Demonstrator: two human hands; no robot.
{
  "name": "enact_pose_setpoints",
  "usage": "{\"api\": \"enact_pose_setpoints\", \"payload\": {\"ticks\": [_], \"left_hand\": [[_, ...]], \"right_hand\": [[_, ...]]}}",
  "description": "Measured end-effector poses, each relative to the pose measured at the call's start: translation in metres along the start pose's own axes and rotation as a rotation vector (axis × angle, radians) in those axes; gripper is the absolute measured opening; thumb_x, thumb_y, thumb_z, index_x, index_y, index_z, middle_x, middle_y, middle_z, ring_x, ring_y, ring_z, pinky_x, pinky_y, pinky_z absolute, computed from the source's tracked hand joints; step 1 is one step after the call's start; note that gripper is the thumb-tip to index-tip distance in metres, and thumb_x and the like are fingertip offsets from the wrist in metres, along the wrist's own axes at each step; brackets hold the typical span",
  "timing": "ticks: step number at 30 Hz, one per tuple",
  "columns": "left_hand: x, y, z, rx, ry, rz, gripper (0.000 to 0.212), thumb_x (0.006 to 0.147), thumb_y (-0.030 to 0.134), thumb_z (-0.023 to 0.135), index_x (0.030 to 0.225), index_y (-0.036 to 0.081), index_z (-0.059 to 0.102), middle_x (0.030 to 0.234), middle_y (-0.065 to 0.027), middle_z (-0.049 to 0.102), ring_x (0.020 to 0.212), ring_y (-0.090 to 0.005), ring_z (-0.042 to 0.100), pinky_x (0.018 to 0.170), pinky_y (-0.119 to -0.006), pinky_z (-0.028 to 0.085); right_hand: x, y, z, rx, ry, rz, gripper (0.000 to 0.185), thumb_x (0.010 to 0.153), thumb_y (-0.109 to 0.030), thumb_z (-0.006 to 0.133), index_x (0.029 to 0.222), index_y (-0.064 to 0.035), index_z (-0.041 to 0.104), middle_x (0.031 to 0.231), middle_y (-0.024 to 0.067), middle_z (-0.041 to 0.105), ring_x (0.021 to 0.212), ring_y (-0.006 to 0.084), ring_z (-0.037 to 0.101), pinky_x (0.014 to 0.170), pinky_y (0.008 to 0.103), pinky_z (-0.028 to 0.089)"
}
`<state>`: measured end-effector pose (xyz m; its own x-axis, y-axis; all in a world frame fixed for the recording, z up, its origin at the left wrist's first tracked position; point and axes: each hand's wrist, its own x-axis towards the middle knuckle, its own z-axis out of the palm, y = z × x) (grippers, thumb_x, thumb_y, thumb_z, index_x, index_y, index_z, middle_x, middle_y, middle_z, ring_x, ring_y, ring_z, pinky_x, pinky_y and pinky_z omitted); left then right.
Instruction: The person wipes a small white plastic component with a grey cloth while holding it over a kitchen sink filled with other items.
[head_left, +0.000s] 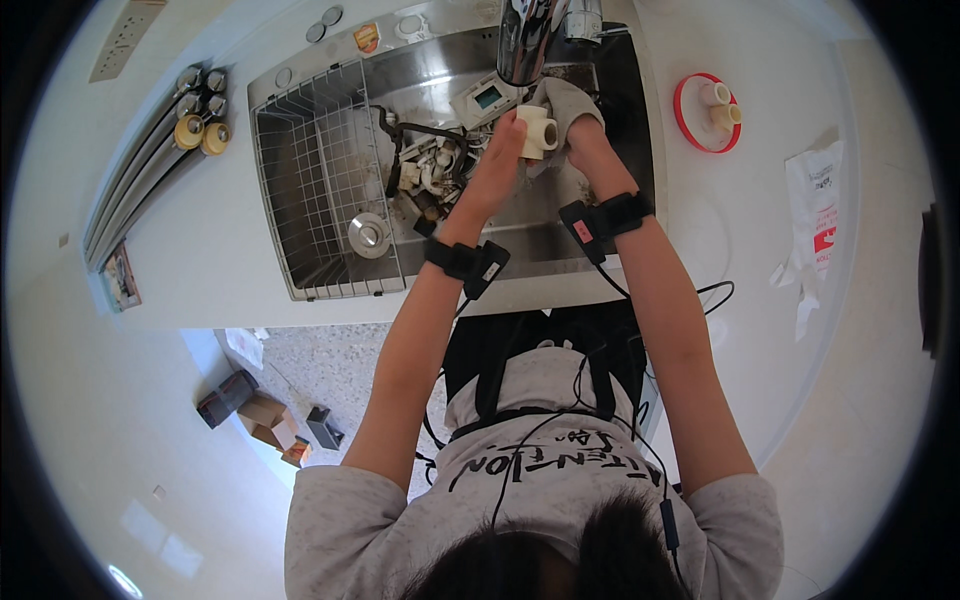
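Over the steel sink (525, 259), my left hand (501, 154) grips a cream plastic pipe tee (534, 133), one open end facing right. My right hand (589, 142) is mostly covered by a grey cloth (566, 105), which it holds close beside the tee. The cloth hides most of its fingers. Behind the tee, a white device with a small display (480, 101) leans in the sink. A heap of small plastic fittings (431, 169) lies in the basin left of my left hand, with a black bent strip (397, 146) around it.
A wire rack (326, 172) covers the sink's left part. The chrome faucet (523, 45) hangs above the basin. On the right counter stand two fittings (724, 116) in a red-rimmed lid (679, 112), near a torn plastic bag (817, 202). Metal tubes (146, 165) lie at left.
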<state>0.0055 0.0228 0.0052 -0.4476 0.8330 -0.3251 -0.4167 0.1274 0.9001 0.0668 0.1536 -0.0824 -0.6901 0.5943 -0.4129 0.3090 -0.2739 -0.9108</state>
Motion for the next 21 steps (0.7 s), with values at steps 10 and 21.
{"api": "enact_pose_setpoints", "payload": {"ticks": [10, 21], "left_hand": [[0.004, 0.008, -0.028, 0.995, -0.073, 0.514, 0.034, 0.075, 0.015, 0.056, 0.103, -0.001, 0.047, 0.095, -0.0111, 0.047, 0.09, -0.0267, 0.044, 0.078, -0.032, 0.036], [-0.003, 0.017, -0.025, 0.301, 0.13, 0.269, 0.032, 0.075, 0.019, 0.059, 0.1, 0.002, 0.05, 0.094, -0.0075, 0.05, 0.086, -0.0204, 0.048, 0.074, -0.029, 0.039]], "right_hand": [[-0.028, -0.062, 0.015, -0.868, -0.089, -0.211, 0.031, 0.066, -0.024, 0.058, 0.092, -0.0077, 0.051, 0.093, 0.0095, 0.056, 0.081, 0.0232, 0.056, 0.068, 0.0352, 0.048], [-0.019, -0.057, 0.017, 0.364, -0.09, 0.323, 0.027, 0.078, -0.031, 0.044, 0.09, -0.0086, 0.051, 0.076, 0.0066, 0.052, 0.065, 0.0187, 0.053, 0.05, 0.0353, 0.042]]}}
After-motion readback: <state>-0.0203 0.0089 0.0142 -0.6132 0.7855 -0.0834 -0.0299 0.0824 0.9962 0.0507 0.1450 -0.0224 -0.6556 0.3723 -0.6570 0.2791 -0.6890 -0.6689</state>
